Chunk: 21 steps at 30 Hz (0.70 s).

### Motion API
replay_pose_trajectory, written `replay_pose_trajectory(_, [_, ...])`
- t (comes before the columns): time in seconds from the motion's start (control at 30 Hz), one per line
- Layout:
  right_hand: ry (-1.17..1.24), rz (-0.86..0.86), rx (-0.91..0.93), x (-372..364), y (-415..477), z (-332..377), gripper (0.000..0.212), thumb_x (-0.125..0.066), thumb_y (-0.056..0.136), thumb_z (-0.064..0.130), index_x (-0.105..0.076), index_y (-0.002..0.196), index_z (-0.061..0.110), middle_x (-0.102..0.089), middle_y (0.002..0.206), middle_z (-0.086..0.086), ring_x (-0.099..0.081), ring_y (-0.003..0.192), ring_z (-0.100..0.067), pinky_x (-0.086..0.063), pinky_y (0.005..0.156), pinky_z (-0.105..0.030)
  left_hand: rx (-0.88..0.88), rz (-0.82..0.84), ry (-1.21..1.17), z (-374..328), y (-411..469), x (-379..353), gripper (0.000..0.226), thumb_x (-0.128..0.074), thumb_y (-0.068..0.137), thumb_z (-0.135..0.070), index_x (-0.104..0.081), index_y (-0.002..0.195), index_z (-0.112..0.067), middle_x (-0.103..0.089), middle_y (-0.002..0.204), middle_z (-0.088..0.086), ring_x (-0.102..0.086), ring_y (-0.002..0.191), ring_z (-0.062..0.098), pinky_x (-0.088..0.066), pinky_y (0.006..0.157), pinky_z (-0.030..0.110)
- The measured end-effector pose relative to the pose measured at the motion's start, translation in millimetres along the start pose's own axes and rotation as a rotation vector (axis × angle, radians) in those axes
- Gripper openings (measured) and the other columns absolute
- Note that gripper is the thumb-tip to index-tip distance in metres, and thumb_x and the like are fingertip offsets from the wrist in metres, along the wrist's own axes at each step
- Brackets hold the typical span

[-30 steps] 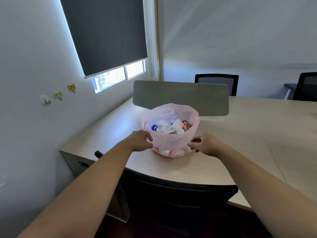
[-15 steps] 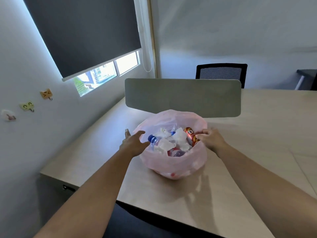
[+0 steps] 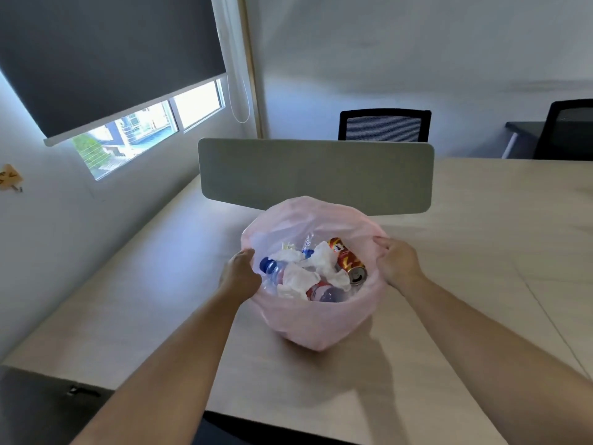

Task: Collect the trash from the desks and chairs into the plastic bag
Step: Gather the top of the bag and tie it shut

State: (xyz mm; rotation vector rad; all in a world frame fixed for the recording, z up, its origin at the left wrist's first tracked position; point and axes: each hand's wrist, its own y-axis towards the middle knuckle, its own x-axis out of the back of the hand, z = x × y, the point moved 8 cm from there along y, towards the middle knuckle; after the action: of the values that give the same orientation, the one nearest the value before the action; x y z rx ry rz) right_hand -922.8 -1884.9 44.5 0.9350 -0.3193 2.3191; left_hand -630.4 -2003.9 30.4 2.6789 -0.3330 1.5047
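A pink plastic bag (image 3: 316, 322) stands open on the light wooden desk (image 3: 160, 300). Inside it lie a clear bottle with a blue cap (image 3: 271, 268), crumpled white tissues (image 3: 298, 279), a red and gold can (image 3: 348, 261) and another bottle with a red label (image 3: 325, 293). My left hand (image 3: 240, 273) grips the bag's left rim. My right hand (image 3: 396, 261) grips the right rim, and together they hold the mouth wide.
A grey divider panel (image 3: 316, 175) stands on the desk just behind the bag. A black mesh chair (image 3: 383, 125) is behind it, and another black chair (image 3: 568, 130) is at far right. A wall with a window and dark blind (image 3: 106, 59) runs along the left.
My view has come closer and higher over the bag. Both hands have shifted from the bag's sides up to its rim and spread the mouth wider.
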Motion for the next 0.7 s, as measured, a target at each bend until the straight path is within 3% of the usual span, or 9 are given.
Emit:
replay_pose_trajectory(0.23, [-0.019,-0.035,0.085,20,-39,-2,0.032,-0.049,0.091,0.005,-0.065,0.119,0.003,-0.063,0.127,-0.01,-0.059,0.118,-0.022,-0.036,0.097,-0.014,-0.062,0.111,-0.134,-37,-41,-10,0.057,-0.055,0.084,-0.003,-0.046,0.14,-0.013,-0.047,0.143,0.011,-0.049,0.126,0.029,-0.042,0.1,0.031])
replay_pose_trajectory(0.4, [-0.003,0.03,0.125,19,-78,-20,0.027,-0.053,0.09,0.011,-0.072,0.109,0.012,-0.069,0.117,-0.005,-0.064,0.109,-0.019,-0.041,0.091,-0.014,-0.136,0.306,-0.148,-46,-72,-37,0.051,-0.056,0.079,-0.006,-0.06,0.126,-0.025,-0.056,0.127,0.005,-0.056,0.106,0.026,-0.049,0.086,0.03])
replay_pose_trajectory(0.43, [-0.006,0.03,0.125,23,-82,-23,0.026,-0.055,0.089,0.018,-0.072,0.11,0.019,-0.069,0.117,-0.002,-0.064,0.109,-0.018,-0.044,0.092,-0.017,-0.155,0.309,-0.164,-47,-75,-40,0.045,-0.059,0.079,-0.008,-0.061,0.119,-0.026,-0.057,0.121,0.004,-0.056,0.098,0.025,-0.049,0.081,0.03])
replay_pose_trajectory(0.5, [-0.053,-0.013,0.121,38,-86,-26,0.031,-0.056,0.088,0.031,-0.065,0.118,0.033,-0.07,0.116,0.0,-0.064,0.109,-0.022,-0.05,0.093,-0.028,-0.206,0.117,-0.17,-49,-75,-26,0.024,-0.064,0.08,-0.024,-0.055,0.102,-0.026,-0.059,0.109,0.003,-0.055,0.091,0.025,-0.047,0.078,0.031])
replay_pose_trajectory(0.6, [-0.01,-0.182,0.086,65,-88,-31,0.041,-0.043,0.096,0.029,-0.048,0.136,0.034,-0.064,0.126,-0.008,-0.057,0.118,-0.029,-0.042,0.098,-0.035,-0.055,-0.264,-0.253,-24,-67,-1,0.028,-0.049,0.091,-0.046,-0.047,0.103,-0.021,-0.056,0.111,0.006,-0.057,0.096,0.029,-0.048,0.083,0.036])
replay_pose_trajectory(0.63, [0.095,-0.216,0.04,69,-86,-40,0.043,-0.038,0.098,0.027,-0.042,0.141,0.03,-0.057,0.135,-0.009,-0.051,0.125,-0.029,-0.038,0.103,-0.036,0.059,-0.272,-0.318,-8,-62,-5,0.034,-0.042,0.094,-0.048,-0.046,0.11,-0.019,-0.054,0.117,0.01,-0.056,0.101,0.031,-0.048,0.088,0.04])
replay_pose_trajectory(0.7, [0.288,-0.193,-0.149,62,-79,-67,0.047,-0.031,0.1,0.028,-0.033,0.146,0.02,-0.042,0.148,-0.009,-0.04,0.134,-0.029,-0.031,0.109,-0.039,0.309,-0.086,-0.528,24,-56,-33,0.051,-0.033,0.094,-0.057,-0.043,0.125,-0.017,-0.05,0.129,0.015,-0.054,0.113,0.035,-0.046,0.096,0.046])
